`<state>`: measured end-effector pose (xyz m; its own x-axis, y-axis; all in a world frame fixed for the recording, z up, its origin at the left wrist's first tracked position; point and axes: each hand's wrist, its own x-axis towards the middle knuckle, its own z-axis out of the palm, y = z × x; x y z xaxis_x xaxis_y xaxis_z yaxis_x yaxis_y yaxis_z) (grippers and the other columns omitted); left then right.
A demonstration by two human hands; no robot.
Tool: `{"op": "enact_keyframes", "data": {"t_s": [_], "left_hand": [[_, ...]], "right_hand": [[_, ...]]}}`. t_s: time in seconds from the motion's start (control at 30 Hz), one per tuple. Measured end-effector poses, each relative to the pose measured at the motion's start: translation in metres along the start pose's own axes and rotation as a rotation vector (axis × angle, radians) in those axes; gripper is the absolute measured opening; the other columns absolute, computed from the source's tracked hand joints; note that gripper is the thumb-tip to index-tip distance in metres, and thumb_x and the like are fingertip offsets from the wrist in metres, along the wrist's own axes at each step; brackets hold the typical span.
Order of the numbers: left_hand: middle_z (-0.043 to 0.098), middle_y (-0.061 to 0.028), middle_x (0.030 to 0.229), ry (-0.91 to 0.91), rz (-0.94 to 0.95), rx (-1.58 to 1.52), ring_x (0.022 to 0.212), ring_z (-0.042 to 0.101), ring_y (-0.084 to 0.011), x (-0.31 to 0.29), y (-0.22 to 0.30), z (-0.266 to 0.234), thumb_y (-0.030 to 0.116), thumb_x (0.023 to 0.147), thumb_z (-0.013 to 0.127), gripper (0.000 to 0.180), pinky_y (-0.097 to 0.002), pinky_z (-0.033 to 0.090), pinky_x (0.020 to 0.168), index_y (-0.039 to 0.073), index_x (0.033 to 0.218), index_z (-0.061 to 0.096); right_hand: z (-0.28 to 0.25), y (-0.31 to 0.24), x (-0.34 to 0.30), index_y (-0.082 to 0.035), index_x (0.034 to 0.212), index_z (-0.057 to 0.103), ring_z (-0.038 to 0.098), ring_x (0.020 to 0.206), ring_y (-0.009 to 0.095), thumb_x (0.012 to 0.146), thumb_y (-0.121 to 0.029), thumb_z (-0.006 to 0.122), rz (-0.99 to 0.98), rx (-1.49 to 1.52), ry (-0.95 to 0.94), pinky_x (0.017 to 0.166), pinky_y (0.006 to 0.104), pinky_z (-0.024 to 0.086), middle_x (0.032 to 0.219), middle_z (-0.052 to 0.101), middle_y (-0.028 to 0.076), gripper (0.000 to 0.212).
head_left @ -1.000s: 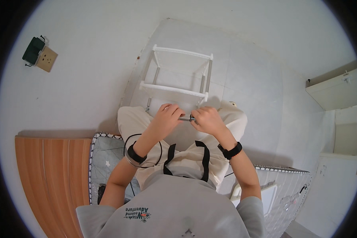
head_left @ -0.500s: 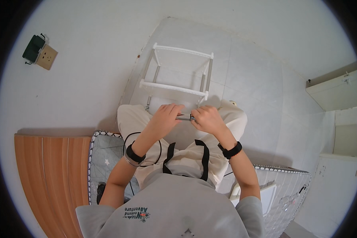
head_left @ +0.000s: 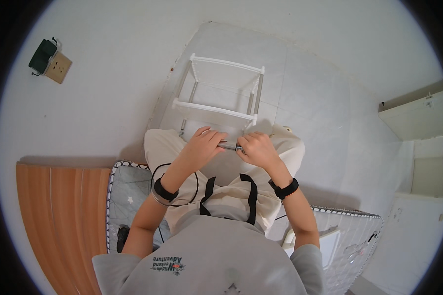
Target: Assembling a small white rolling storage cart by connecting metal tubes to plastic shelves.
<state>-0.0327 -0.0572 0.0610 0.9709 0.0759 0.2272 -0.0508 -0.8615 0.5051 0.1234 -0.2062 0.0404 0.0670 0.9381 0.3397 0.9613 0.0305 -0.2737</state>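
Above my lap, a short silvery metal tube [head_left: 228, 145] with a dark band near one end spans both hands. My left hand [head_left: 202, 147] pinches its left end between thumb and fingers. Around the banded right end, my right hand [head_left: 257, 149] is closed; its fingers cover whatever lies at that tip. Just beyond my hands stands a white rack [head_left: 216, 112] on the floor, with two white tiers joined by grey metal posts. A short metal leg [head_left: 183, 126] shows under its near left corner.
A wooden slatted headboard [head_left: 66, 211] is at the left, beside a grey quilted mattress [head_left: 128, 196] under me. A white tray-like panel [head_left: 330, 248] lies on the bedding at right. White cabinets [head_left: 413, 115] line the far right. A wall socket [head_left: 59, 68] is at upper left.
My left hand's fingers have lifted and spread a little on the tube. The right hand keeps its grip, and the view has shifted slightly.
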Motion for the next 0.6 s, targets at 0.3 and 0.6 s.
{"op": "enact_keyframes", "data": {"t_s": [0.3,0.6], "left_hand": [[0.057,-0.0119,0.097,-0.007,-0.047,-0.062,0.091,0.055,-0.0293,0.0,0.0,0.002,0.017,0.079,0.063,0.042,-0.0382,0.042,0.082,0.003,0.116,0.049],[0.055,-0.0128,0.097,-0.003,-0.117,-0.123,0.088,0.055,-0.0303,0.001,0.011,0.001,0.018,0.078,0.063,0.043,-0.0389,0.043,0.079,0.003,0.116,0.049]], "right_hand": [[0.005,-0.002,-0.002,-0.006,0.068,0.051,0.055,0.058,0.026,0.066,-0.017,0.065,0.022,0.025,0.008,0.057,0.0366,0.044,0.06,0.054,0.008,0.018],[0.001,-0.001,-0.002,-0.006,0.068,0.051,0.055,0.058,0.026,0.066,-0.017,0.065,0.042,0.037,0.036,0.055,0.0365,0.044,0.059,0.054,0.008,0.018]]}}
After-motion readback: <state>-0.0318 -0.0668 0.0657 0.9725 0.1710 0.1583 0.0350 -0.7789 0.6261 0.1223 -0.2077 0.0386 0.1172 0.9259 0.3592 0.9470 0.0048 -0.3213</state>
